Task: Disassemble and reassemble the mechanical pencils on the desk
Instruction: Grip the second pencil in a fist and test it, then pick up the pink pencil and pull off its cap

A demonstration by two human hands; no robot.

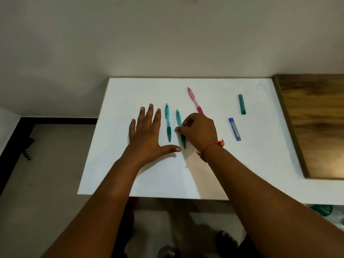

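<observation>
Three mechanical pencils lie on the white desk (130, 179). A teal pencil (168, 122) lies just right of my left hand (147, 131), which rests flat on the desk with fingers spread. A second teal pencil (179, 118) lies beside the first, and my right hand (200, 131) pinches its middle between thumb and curled fingers, hiding part of the barrel. A pink pencil (194, 99) lies further back, its tip end hidden behind my right hand.
A blue lead case (235, 129) and a teal lead case (241, 104) lie on the right of the desk. A wooden board (316, 123) borders the desk's right side. The wall stands right behind the desk's far edge, and floor lies to the left.
</observation>
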